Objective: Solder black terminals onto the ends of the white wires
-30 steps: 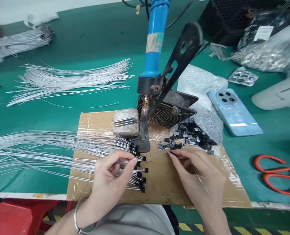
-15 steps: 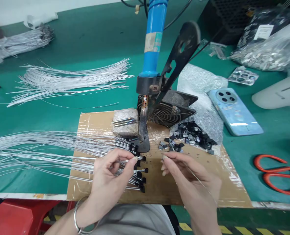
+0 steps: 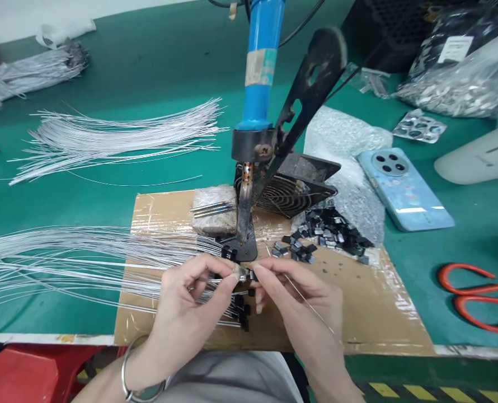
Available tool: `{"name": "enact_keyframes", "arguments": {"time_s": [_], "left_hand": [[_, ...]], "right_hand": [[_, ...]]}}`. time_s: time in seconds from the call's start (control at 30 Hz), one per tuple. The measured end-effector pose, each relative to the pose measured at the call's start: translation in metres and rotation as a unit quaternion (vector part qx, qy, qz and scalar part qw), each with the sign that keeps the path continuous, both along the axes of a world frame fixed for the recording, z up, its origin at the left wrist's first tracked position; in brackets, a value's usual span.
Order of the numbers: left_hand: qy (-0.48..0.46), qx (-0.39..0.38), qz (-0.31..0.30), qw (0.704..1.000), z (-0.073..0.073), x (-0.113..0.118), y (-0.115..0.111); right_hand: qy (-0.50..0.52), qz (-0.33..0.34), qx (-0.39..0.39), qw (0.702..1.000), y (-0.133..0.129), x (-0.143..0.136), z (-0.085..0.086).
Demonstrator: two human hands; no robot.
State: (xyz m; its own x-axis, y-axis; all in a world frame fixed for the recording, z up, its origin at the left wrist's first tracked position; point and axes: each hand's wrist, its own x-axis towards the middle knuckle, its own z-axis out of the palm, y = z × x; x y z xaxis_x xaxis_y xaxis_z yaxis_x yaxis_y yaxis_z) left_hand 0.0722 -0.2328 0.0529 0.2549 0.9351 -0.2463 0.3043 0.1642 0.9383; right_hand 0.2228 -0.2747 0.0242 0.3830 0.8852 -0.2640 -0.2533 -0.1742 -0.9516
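Note:
My left hand pinches the end of a white wire between thumb and forefinger; a small metallic tip shows at the fingertips. Close by on the right, my right hand is closed in a pinch, with a thin silvery wire running back across its palm side. A tiny dark piece sits between the two sets of fingertips; I cannot tell which hand has it. Under and beside my left hand lie white wires with black connector ends. The blue-handled soldering iron points down just beyond my fingers.
A cardboard sheet covers the work spot. Behind the iron's black bracket stands a fan. Loose black pieces lie on bubble wrap. A phone and red-handled scissors are at right, a wire bundle at left.
My right hand has moved left until its fingertips nearly meet those of my left hand. The left hand stays in almost the same place, still pinching the wire.

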Motion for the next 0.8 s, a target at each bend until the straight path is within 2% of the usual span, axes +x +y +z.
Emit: {"name": "enact_keyframes", "arguments": {"time_s": [0.17,0.4,0.63,0.8], "left_hand": [[-0.009,-0.012,-0.018,1.0,0.0062,0.0026,0.0036],[0.002,-0.007,-0.018,1.0,0.0059,0.0034,0.005],[-0.015,-0.014,-0.017,1.0,0.0058,0.0035,0.0049],[-0.01,-0.014,-0.019,1.0,0.0068,0.0048,0.0069]], "right_hand": [[-0.013,0.0,0.011,1.0,-0.0013,-0.0041,0.0004],[-0.033,0.001,0.009,0.999,-0.0015,-0.0054,0.0021],[0.008,-0.028,-0.025,0.999,-0.0021,-0.0091,0.0064],[0.014,-0.025,-0.03,0.999,-0.0023,-0.0097,0.0064]]}}
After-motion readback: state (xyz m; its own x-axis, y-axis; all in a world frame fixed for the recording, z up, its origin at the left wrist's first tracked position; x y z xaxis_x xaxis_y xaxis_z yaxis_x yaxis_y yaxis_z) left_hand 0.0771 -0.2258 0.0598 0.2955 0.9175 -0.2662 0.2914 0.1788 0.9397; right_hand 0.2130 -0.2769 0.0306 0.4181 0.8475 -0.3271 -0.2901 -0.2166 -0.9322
